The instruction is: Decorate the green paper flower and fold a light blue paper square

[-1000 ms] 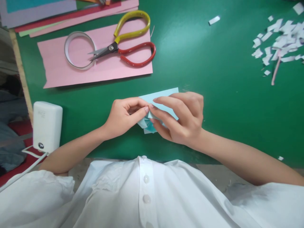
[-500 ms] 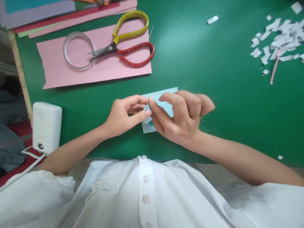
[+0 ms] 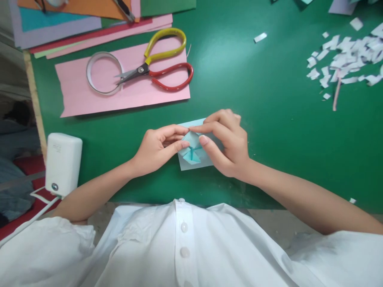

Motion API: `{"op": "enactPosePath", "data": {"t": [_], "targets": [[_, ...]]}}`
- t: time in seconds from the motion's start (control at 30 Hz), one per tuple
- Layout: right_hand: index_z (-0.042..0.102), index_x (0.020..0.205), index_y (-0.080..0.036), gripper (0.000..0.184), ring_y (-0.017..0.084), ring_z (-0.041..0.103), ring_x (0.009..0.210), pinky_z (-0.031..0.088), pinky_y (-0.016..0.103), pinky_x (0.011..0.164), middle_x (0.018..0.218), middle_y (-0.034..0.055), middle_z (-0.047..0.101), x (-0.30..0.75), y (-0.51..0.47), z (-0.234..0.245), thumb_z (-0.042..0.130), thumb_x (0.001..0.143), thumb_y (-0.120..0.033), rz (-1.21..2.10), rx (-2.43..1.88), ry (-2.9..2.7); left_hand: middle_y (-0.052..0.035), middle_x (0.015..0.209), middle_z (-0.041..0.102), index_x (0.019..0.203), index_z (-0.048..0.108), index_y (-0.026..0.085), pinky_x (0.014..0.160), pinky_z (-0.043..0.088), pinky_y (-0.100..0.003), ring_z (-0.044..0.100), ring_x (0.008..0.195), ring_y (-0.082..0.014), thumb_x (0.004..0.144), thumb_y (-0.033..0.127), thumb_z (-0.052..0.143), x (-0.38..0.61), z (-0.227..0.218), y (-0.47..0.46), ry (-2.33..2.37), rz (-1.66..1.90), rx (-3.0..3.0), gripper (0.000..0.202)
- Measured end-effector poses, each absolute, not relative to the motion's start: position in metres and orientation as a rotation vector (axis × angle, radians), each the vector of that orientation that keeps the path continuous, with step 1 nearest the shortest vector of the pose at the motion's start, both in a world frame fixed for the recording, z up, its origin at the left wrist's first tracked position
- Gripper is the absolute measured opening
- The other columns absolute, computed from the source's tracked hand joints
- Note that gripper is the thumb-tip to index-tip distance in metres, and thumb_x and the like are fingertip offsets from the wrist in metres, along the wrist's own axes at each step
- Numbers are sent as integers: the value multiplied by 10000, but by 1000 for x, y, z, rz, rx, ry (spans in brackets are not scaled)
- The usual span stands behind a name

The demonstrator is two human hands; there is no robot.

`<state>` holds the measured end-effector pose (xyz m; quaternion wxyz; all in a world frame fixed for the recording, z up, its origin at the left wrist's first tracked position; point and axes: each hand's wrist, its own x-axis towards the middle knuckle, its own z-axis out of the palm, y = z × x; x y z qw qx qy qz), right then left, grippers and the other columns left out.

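A small folded light-blue paper piece (image 3: 192,156) with pointed flaps and a darker teal crease lies over a flat pale-blue sheet (image 3: 184,165). At its left edge, my left hand (image 3: 158,148) pinches the folded piece, thumb on top and fingers behind. My right hand (image 3: 229,145) grips it from the right. Its index fingertip presses the top corner beside my left fingertips, and its thumb rests at the right flap. Part of the sheet is hidden under my right hand.
Scissors (image 3: 141,70) with yellow and red handles lie on pink paper (image 3: 77,101) beside a roll of tape (image 3: 89,75). A white power bank (image 3: 63,163) with a cable stands left. Paper scraps (image 3: 347,59) are heaped right; coloured sheets (image 3: 60,22) are stacked at upper left.
My right hand has turned and its index finger has straightened to the top corner. The folded piece now shows more of its flaps, facing up. The view has shifted slightly.
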<state>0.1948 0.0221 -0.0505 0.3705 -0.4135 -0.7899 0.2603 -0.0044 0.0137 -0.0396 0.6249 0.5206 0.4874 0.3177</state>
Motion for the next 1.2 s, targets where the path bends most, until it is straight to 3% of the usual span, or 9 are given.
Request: {"op": "enactPosePath", "data": {"t": [0.27, 0.43, 0.6, 0.83, 1.0, 1.2], "targets": [[611, 961, -207, 355, 166, 576, 733, 369, 375, 749, 777, 17, 634, 196, 26, -46, 349, 1015, -441, 997, -966, -1884, -53, 943, 765, 1003, 689, 150, 710, 589, -216, 729, 811, -149, 879, 358, 675, -4, -39, 13, 1107, 732, 1309, 243], [550, 803, -205, 172, 141, 531, 676, 352, 349, 732, 720, -10, 615, 195, 26, -46, 526, 943, -302, 962, -1038, -1964, 13, 762, 713, 1029, 584, 192, 573, 477, -179, 618, 603, -80, 910, 368, 632, -7, -40, 12, 1127, 673, 1377, 217], [523, 689, -195, 234, 126, 481, 625, 328, 339, 726, 614, -30, 549, 195, 27, -47, 541, 920, -230, 939, -1024, -2035, 81, 581, 542, 947, 503, 213, 493, 342, -179, 420, 483, -55, 936, 361, 591, -8, -41, 13, 1112, 676, 1441, 172], [500, 631, -201, 302, 128, 488, 622, 333, 341, 730, 585, -32, 556, 194, 28, -47, 547, 921, -273, 963, -1046, -2041, 68, 587, 468, 969, 516, 224, 481, 306, -208, 369, 478, -71, 954, 389, 545, -9, -40, 13, 1088, 641, 1435, 168], [511, 659, -197, 281, 126, 506, 632, 335, 340, 748, 606, -29, 565, 194, 29, -46, 555, 920, -292, 983, -1036, -2068, 53, 609, 484, 986, 532, 225, 470, 301, -218, 367, 473, -75, 957, 420, 532, -10, -41, 13, 1048, 631, 1423, 197], [511, 674, -192, 283, 111, 492, 621, 326, 321, 734, 603, -40, 531, 194, 30, -45, 537, 942, -277, 1013, -1019, -2061, 40, 659, 602, 1089, 589, 219, 485, 337, -195, 438, 486, -65, 963, 367, 534, -11, -42, 13, 995, 662, 1504, 202]]}}
